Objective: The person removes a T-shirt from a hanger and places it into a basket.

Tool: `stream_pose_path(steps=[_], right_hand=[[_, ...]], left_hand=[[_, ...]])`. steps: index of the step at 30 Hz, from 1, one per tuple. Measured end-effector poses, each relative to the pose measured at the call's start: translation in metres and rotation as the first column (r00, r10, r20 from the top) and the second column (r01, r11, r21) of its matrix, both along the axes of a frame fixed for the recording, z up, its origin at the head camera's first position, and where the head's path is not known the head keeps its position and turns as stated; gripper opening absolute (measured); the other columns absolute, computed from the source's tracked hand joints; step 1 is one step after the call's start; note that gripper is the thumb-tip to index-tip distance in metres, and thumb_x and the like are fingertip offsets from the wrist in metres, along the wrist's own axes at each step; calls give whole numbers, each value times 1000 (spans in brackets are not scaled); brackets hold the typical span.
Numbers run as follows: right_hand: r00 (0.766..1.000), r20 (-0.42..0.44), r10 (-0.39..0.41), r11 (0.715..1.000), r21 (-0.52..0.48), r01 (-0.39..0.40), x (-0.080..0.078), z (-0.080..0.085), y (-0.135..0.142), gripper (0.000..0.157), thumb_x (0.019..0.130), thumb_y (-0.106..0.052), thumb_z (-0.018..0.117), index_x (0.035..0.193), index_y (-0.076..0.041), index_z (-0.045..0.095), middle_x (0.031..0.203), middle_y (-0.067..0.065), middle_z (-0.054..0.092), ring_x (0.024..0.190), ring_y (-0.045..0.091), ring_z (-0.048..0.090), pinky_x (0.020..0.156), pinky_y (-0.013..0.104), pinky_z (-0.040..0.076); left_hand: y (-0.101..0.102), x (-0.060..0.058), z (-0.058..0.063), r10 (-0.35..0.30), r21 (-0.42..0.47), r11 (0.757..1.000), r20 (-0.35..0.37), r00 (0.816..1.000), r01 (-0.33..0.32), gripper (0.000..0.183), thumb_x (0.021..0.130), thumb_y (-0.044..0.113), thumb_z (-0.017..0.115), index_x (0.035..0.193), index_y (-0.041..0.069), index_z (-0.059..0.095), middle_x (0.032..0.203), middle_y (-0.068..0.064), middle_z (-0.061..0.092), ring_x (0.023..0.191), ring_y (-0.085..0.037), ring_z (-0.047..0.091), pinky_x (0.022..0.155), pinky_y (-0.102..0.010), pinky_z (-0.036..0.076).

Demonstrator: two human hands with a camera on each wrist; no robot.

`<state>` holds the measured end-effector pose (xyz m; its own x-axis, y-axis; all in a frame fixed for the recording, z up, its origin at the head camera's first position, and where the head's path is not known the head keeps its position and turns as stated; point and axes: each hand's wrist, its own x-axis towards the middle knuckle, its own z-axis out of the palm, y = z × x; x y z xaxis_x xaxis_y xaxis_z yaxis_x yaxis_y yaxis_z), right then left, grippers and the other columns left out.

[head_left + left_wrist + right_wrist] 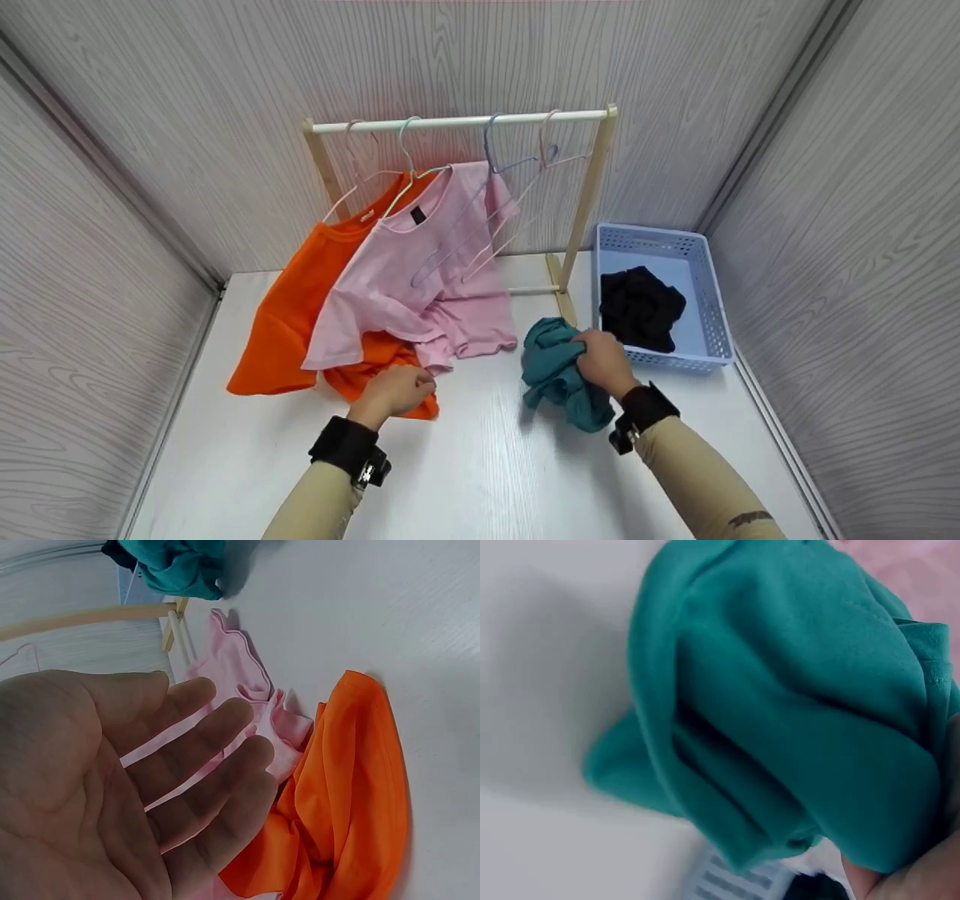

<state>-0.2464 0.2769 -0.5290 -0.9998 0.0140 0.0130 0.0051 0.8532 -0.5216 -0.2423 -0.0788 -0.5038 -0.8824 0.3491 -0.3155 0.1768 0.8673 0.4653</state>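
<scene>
A bunched teal garment [559,367] hangs from my right hand [606,364], whose fingers grip its right side, just left of the basket's front corner. In the right wrist view the teal cloth [780,705] fills most of the picture. My left hand [391,391] holds nothing; its fingers are loosely bent in the left wrist view. It is close over the lower end of the orange shirt [285,315], which hangs on a pink hanger. In front of that, the pink T-shirt [405,277] hangs on a mint-green hanger, its hem lying on the table.
A wooden rack with a white rail [465,121] stands at the back. Bare blue [489,142] and pink [541,142] hangers hang on its right half. At the right, a light-blue basket [701,300] holds a black garment [645,307]. Grey wood-grain walls enclose the table.
</scene>
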Motion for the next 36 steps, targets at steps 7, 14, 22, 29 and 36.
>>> stream_pose_path(steps=[7,14,22,29,36], right_hand=[[993,-57,-103,995,0,103,-38,65,52,41,83,2,43,115,-4,69,113,19,67,87,30,62,75,43,52],[923,-205,-324,946,-72,316,-65,91,103,39,85,4,38,108,-1,69,99,21,63,73,29,49,65,37,39],[902,-19,-432,873,-260,413,-65,44,135,59,96,-16,38,153,-4,25,157,25,6,138,49,27,106,61,34],[933,74,-353,934,-24,356,-48,-26,143,78,89,-16,55,156,-14,15,160,25,-10,145,55,-4,100,77,27],[951,237,-199,977,123,174,-31,-47,147,65,93,-19,49,149,3,24,147,40,26,132,61,25,103,73,29]], left_hand=[[-5,1,7,7,29,1000,41,999,-8,27,98,28,55,111,14,73,114,-5,70,109,-30,62,100,-49,46],[-8,-2,8,21,26,999,66,998,-22,30,98,30,55,118,13,70,118,-5,69,112,-30,61,101,-50,45],[-12,7,-3,24,22,999,81,996,-26,26,97,28,56,112,13,71,107,-4,70,101,-27,62,95,-48,48],[-15,10,-9,40,29,999,120,992,-43,33,97,28,56,122,10,66,118,-7,68,110,-30,60,100,-51,46],[-13,10,-17,52,41,997,145,988,-59,34,97,29,57,124,10,65,120,-7,67,114,-30,60,102,-51,45]])
